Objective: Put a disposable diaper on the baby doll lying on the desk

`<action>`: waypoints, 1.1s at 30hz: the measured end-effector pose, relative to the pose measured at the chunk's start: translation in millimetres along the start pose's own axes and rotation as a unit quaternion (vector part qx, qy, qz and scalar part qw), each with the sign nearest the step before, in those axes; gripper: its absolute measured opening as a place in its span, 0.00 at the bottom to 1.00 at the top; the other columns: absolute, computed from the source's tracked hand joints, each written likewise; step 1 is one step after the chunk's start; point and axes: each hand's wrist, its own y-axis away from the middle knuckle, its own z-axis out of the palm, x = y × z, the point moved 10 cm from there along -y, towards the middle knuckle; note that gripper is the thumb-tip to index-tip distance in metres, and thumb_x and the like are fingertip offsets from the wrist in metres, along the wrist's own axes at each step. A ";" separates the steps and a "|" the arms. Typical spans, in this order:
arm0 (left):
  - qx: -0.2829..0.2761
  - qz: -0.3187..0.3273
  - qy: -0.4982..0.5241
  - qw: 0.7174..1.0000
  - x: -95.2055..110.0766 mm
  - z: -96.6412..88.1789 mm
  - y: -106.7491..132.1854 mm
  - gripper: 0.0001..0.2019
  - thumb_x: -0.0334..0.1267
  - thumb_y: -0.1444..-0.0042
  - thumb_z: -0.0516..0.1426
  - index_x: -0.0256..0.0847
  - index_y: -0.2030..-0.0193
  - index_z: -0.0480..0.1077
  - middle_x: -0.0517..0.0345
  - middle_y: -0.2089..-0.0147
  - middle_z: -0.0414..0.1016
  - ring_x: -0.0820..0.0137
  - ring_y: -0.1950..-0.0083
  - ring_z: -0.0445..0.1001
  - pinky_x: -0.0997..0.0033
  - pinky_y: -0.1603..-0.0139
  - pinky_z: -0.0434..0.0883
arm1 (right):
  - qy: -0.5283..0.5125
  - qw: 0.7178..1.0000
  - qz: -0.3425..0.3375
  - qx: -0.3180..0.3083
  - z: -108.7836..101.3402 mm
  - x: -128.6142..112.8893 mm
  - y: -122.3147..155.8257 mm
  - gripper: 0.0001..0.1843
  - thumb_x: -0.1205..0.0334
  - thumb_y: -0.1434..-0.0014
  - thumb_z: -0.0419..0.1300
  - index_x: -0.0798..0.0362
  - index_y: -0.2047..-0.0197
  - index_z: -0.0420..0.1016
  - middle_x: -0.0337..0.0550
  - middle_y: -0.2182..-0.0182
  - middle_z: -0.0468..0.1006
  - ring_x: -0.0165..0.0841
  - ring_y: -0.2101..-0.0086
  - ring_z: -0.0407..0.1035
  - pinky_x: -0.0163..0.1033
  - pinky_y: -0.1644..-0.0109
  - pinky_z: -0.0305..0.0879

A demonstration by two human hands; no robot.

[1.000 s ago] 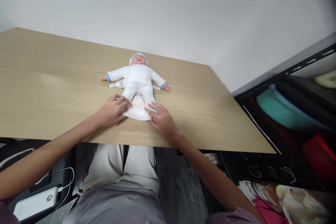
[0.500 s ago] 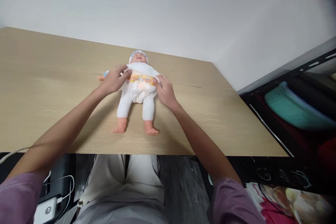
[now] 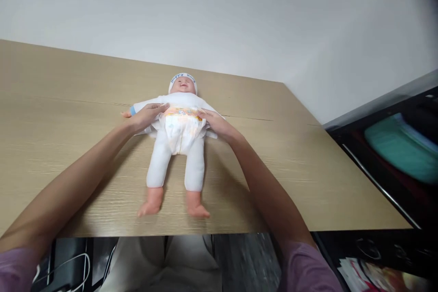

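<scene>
A baby doll (image 3: 159, 159) in white clothes lies face up on the wooden table (image 3: 290, 182), its bare feet toward me. Its white headband carries blue lettering. Around its hips is a white diaper (image 3: 181, 134) with an orange and yellow printed waistband. My left hand (image 3: 148, 117) grips the waistband at the doll's side on my left, thumb on the front and other fingers mostly hidden. On the opposite side, my right hand (image 3: 219, 124) holds the other end of the waistband, its fingertips on the printed strip. White side flaps stick out below both hands.
Behind the table rises a white wall (image 3: 153, 9). To the right stands a dark rack with a teal item (image 3: 400, 148). Under the front edge are a white cable (image 3: 87, 264) at left and colourful printed packaging (image 3: 369, 276) at right.
Both hands have lowered the diaper's front panel, which was lifted and now lies flatter on the doll's belly. My view has shifted, so the doll appears larger and lower.
</scene>
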 end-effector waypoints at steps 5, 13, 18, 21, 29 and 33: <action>0.124 0.042 -0.202 0.971 34.8 -27.0 14.1 0.20 0.56 0.29 0.62 0.42 0.64 0.76 0.55 0.63 0.80 0.64 0.62 0.74 0.64 0.58 0.70 | 0.083 0.992 -0.043 0.088 -22.5 -6.5 16.8 0.27 0.32 0.33 0.67 0.49 0.54 0.82 0.44 0.59 0.85 0.41 0.58 0.77 0.45 0.49 0.75; 0.162 0.295 -0.409 0.848 126.6 46.2 52.9 0.14 0.45 0.25 0.56 0.43 0.43 0.80 0.47 0.41 0.83 0.56 0.41 0.78 0.52 0.36 0.73 | 0.300 0.930 -0.093 0.189 -37.0 1.3 83.6 0.12 0.50 0.29 0.64 0.49 0.52 0.78 0.46 0.59 0.82 0.41 0.62 0.74 0.47 0.50 0.72; 0.044 0.300 -0.523 0.797 101.6 118.2 42.8 0.20 0.53 0.25 0.57 0.42 0.40 0.79 0.43 0.35 0.82 0.45 0.31 0.74 0.40 0.29 0.68 | 0.338 0.927 -0.021 0.163 -41.2 24.4 86.3 0.11 0.52 0.34 0.71 0.47 0.61 0.74 0.44 0.63 0.81 0.43 0.57 0.76 0.46 0.47 0.70; 0.049 0.299 -0.553 0.776 89.6 124.1 39.5 0.25 0.59 0.27 0.60 0.43 0.36 0.79 0.44 0.31 0.79 0.42 0.27 0.71 0.37 0.27 0.66 | 0.328 0.929 0.048 0.163 -45.9 37.7 82.6 0.16 0.48 0.35 0.73 0.46 0.63 0.72 0.40 0.67 0.79 0.42 0.60 0.75 0.45 0.51 0.69; 0.052 0.304 -0.562 0.767 86.0 120.5 41.7 0.33 0.67 0.36 0.65 0.47 0.34 0.78 0.46 0.30 0.78 0.40 0.28 0.70 0.38 0.27 0.64 | 0.287 0.943 0.098 0.140 -48.1 48.6 82.9 0.22 0.41 0.34 0.67 0.46 0.70 0.67 0.37 0.74 0.74 0.38 0.68 0.70 0.42 0.59 0.62; 0.062 0.293 -0.559 0.773 85.8 119.5 40.8 0.33 0.66 0.37 0.66 0.47 0.35 0.78 0.46 0.29 0.78 0.41 0.28 0.69 0.38 0.28 0.66 | 0.134 0.983 0.024 0.127 -49.8 32.8 77.2 0.26 0.35 0.31 0.58 0.47 0.70 0.69 0.37 0.73 0.73 0.36 0.69 0.69 0.40 0.60 0.64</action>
